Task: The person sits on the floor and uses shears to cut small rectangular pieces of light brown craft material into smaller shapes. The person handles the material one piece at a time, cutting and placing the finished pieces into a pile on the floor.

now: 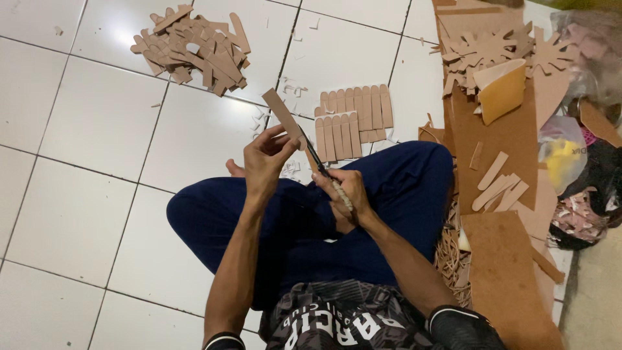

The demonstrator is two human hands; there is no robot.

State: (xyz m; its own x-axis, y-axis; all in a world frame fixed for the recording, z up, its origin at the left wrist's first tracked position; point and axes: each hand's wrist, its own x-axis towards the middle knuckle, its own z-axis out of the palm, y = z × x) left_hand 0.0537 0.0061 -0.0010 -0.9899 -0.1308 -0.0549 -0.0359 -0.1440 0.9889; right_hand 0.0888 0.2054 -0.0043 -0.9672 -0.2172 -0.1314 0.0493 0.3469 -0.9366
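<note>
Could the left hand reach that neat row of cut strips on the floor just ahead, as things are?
Probably yes, but not freely: the left hand is pinching a tan strip that the scissors are cutting. The row of strips lies just beyond the knees, with nothing between.

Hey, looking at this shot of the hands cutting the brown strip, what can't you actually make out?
Head view only:
- Scissors: handles hidden inside the right hand; where the blades meet the brown strip is too small to tell.
- Left hand: its fingers cover the strip's lower end.
- Brown sheet: cut off by the bottom edge.
- Bags at right: contents blurred, cut off by the frame edge.
</note>
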